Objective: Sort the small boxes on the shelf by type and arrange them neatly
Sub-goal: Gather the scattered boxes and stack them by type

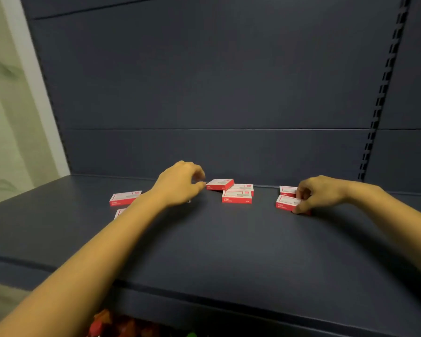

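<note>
Several small red-and-white boxes lie on a dark blue shelf (pixel 216 239). My left hand (pixel 180 183) hovers at the shelf's back, its fingertips touching the left end of a tilted box (pixel 220 184). That box leans on two others (pixel 236 196). My right hand (pixel 319 193) grips the front box of a pair (pixel 286 202) at the right; the rear one (pixel 288 190) sits just behind. At the left lies another box (pixel 124 198), and one more (pixel 119 212) is mostly hidden by my left forearm.
A dark blue back panel (pixel 216 93) closes the shelf behind. A slotted upright (pixel 384 93) runs down the right side. A pale wall (pixel 10 117) stands left. Red items (pixel 112 324) show on the level below the shelf's front edge.
</note>
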